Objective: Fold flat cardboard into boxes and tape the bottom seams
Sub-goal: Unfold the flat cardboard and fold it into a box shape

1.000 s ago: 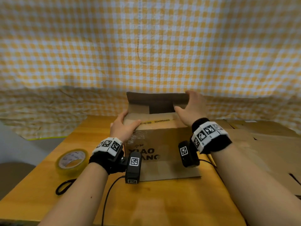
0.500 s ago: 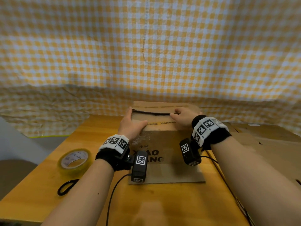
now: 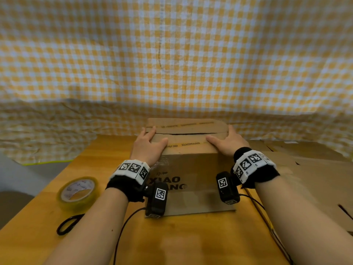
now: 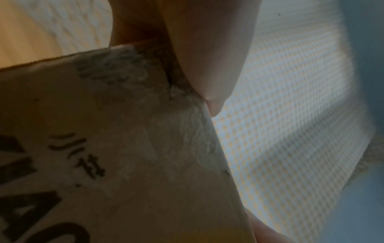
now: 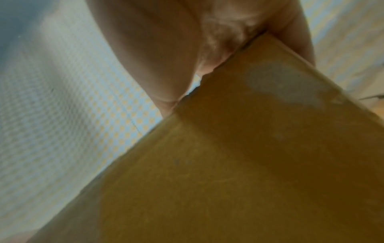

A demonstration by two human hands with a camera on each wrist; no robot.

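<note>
From the head view, a cardboard box (image 3: 189,169) stands on the wooden worktop (image 3: 191,240) toward its far edge, its two top flaps (image 3: 187,129) folded down and meeting along a dark seam. The left hand (image 3: 148,145) lies flat with straight fingers on the box's left end, and the right hand (image 3: 227,142) presses likewise on the right end; neither grasps anything. A tape roll (image 3: 78,192) sits near the worktop's left edge, with a black loop (image 3: 68,224) just in front of it. Flat cardboard sheets (image 3: 309,173) lie by the right edge.

From the left wrist, a finger (image 4: 207,57) rests on the box's printed side at its corner.

From the right wrist, the palm (image 5: 166,49) bears on the box's upper edge.
</note>
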